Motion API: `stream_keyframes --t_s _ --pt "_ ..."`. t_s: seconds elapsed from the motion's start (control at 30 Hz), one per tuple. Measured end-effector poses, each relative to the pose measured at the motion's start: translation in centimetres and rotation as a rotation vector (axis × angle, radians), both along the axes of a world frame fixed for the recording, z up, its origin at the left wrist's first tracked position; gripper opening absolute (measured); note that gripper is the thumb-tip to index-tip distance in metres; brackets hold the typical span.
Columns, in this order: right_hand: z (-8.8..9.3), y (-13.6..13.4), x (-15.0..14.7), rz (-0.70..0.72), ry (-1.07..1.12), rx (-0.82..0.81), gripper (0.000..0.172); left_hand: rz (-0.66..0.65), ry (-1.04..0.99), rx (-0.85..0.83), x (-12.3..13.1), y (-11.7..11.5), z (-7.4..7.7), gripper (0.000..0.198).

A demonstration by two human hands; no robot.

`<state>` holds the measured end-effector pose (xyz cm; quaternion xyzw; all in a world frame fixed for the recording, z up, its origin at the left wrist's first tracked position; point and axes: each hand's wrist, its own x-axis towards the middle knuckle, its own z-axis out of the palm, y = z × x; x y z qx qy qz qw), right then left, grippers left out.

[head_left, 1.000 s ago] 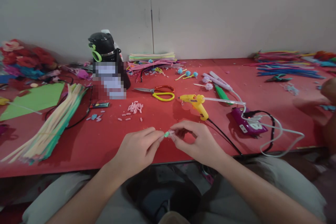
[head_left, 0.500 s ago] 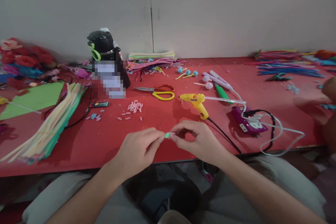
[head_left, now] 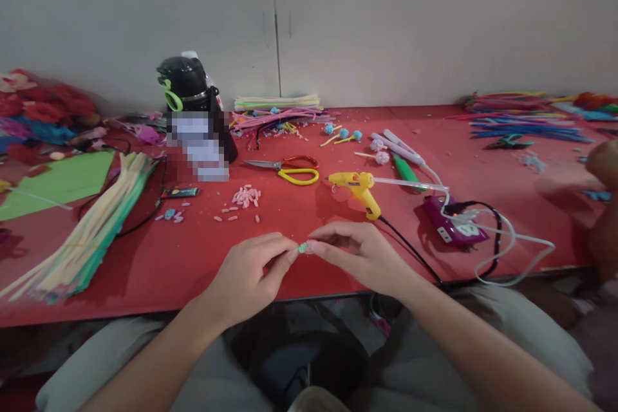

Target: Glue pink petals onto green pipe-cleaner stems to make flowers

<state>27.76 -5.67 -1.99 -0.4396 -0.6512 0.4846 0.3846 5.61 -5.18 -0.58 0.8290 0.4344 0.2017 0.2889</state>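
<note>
While L hand (head_left: 248, 278) and R hand (head_left: 369, 257) pinch green bit (head_left: 302, 248) between them, near front of table (head_left: 183, 280), I judge remotely: step = shaping, prob. — next move calls for light, even pressure.

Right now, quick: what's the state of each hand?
Left hand: closed, pinching a small, bright-green, lumpy piece.
Right hand: closed at that piece's right end; what it grips cannot be told.
</note>
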Motion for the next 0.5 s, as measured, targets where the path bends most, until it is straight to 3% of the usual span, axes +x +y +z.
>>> stream_keyframes --t_s 0.23,0.33,0.43,0.5 --pt "-0.5 0.1 -1.0 -0.021 0.07 -0.053 0.019 0.005 0.004 -0.063 0.4 -0.1 -0.1 0.033" --pt "-0.5 0.3 -0.7 -0.008 0.072 -0.06 0.03 0.023 -0.016 -0.125 0.2 -0.1 0.0 0.035" --pt "-0.2 0.7 0.9 -0.044 -0.093 -0.018 0.045 0.065 -0.075 -0.19 -0.1 -0.1 0.1 0.04" --pt "-0.1 1.2 2.7 -0.089 -0.312 0.033 0.043 0.095 -0.121 -0.221 -0.3 0.1 0.0 0.039"
